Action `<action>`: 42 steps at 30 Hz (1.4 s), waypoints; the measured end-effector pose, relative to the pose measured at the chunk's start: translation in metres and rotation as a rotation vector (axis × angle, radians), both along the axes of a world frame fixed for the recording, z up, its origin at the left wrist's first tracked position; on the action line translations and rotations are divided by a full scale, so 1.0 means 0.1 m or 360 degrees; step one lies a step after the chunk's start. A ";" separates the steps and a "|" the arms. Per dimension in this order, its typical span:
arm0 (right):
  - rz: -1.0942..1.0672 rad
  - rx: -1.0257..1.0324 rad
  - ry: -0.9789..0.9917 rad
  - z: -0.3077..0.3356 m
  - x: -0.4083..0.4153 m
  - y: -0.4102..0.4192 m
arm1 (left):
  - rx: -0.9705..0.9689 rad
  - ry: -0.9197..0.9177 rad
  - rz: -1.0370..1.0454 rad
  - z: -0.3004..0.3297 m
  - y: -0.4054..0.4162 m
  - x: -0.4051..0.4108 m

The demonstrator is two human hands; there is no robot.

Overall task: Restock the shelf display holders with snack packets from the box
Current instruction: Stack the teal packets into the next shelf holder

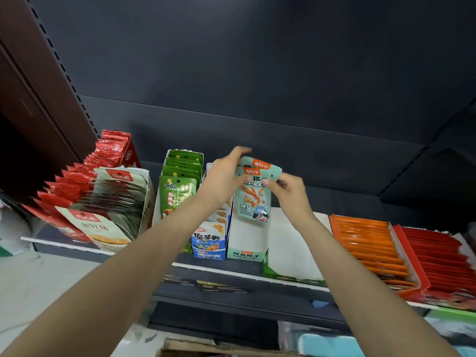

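Up above the shelf [164, 256], both hands meet on a few mint-green packets [253, 194], held upright over the mint holder [246, 243] that stands near the shelf's front edge. The left hand [224, 177] grips the packets' left side, thumb in front and fingers reaching round behind their tops. The right hand [289, 191] pinches their right edge, thumb on the front, fingers curled behind. At least two packets show, one orange tab offset behind the other; how many more I cannot tell. The lowest packet's bottom edge hangs just over the holder's open top, which shows bare white inside.

Left of the mint holder stands a blue holder [208, 243] of packets, touching it, then a green holder [177, 186], then a pale holder [121, 202] and red packets [77, 181] toward the shelf's left end. Right of the mint holder sits a white holder with a green rim [291, 275], then an orange tray [371, 248] and a red tray [443, 261] at the right end. A cardboard box edge [206, 347] shows at the bottom of the view.
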State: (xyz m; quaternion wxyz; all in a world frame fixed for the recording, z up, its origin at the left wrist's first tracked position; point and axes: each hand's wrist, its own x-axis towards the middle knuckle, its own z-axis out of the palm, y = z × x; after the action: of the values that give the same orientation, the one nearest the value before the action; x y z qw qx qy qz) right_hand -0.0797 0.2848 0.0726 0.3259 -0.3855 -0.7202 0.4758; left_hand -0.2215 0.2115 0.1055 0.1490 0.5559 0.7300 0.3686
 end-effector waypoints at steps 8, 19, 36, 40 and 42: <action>0.0024 0.0354 -0.0450 -0.11 0.08 0.24 | -0.0327 0.1067 -0.0116 -0.04 0.12 0.01; 0.0099 0.0480 -0.0627 -0.11 0.01 0.28 | -0.0393 0.1058 -0.0060 -0.17 0.28 0.07; 0.0058 0.0356 -0.0606 0.38 0.73 -0.79 | -0.0058 0.0756 0.0078 -0.02 -0.78 0.72; 0.0042 0.0208 -0.0642 0.11 0.95 -1.40 | -0.0156 0.0379 -0.0006 -0.15 -1.30 1.00; 0.0053 0.0105 -0.0707 -0.09 1.05 -1.71 | -0.0234 0.0286 -0.0069 -0.35 -1.58 1.08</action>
State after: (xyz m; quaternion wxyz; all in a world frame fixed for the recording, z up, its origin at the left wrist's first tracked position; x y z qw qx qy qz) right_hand 0.0253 0.1140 0.0636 0.1639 -0.4579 -0.7958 0.3607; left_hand -0.1132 0.0539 0.0708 0.1313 0.5900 0.7533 0.2595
